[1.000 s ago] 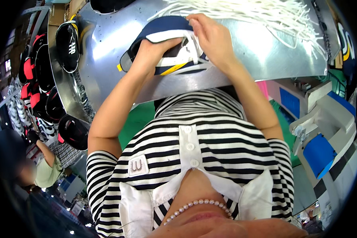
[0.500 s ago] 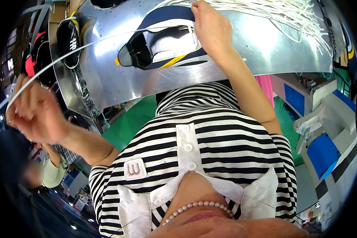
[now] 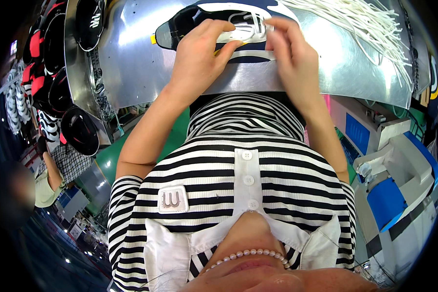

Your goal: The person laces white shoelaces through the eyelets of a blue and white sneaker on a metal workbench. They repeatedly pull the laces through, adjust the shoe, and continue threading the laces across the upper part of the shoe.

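Note:
A navy, white and black shoe (image 3: 168,35) lies on its sole on the metal table, its heel to the left with a yellow tab. My left hand (image 3: 202,61) is at the near side of the shoe's opening. Its thumb and forefinger are apart along the edge, and its other fingers are mostly hidden. Over the eyelets, my right hand (image 3: 297,58) pinches at the white shoelace (image 3: 259,23), which crosses the front of the opening. The exact spot under its fingertips is partly hidden.
A pile of loose white laces (image 3: 360,24) lies at the table's right. Beside the table's left edge are several black and red shoes (image 3: 58,44); another black shoe (image 3: 89,22) sits near that edge. A person in a light green top (image 3: 46,187) is at the far left.
My left hand has come in from the far left to the shoe, and the long lace it drew out no longer stretches across. My right hand has moved right and down, beside the eyelets.

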`<state>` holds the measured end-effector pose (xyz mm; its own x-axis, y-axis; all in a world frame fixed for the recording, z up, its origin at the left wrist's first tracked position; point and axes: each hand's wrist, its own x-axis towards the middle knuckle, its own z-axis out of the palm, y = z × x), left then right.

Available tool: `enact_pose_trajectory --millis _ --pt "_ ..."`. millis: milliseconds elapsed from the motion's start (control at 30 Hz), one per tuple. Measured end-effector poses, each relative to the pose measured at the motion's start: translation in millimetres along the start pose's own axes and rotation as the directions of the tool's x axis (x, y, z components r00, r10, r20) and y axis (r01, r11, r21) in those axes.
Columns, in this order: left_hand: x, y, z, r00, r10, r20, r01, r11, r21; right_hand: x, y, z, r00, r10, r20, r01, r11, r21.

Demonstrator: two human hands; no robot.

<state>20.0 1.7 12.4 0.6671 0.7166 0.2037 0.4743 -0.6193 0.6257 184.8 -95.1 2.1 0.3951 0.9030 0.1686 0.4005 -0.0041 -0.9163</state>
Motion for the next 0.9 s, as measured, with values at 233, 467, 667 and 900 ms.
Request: enact_pose_trajectory --millis 233,467,667,900 --pt "4.6 -0.8 -2.1 0.994 -0.082 0.073 0.080 0.996 0.030 -22.7 8.4 10.8 0.977 0.165 0.133 -0.171 0.985 0.031" --pt "2.8 -9.2 1.2 0.991 0.095 0.092 -0.088 0.993 -0.076 -12.8 8.2 16.5 0.964 0.219 0.150 -0.216 0.976 -0.035" --pt "-3.0 -11.4 2.2 0.982 0.180 0.058 -0.177 0.982 -0.060 0.9 0.7 24.7 0.953 0.243 0.182 -0.220 0.965 -0.141" --pt "-13.1 -11.5 9.7 0.931 0.365 0.005 -0.365 0.931 0.020 15.2 -26.5 -15.4 0.960 -0.001 0.279 0.043 0.988 -0.146"
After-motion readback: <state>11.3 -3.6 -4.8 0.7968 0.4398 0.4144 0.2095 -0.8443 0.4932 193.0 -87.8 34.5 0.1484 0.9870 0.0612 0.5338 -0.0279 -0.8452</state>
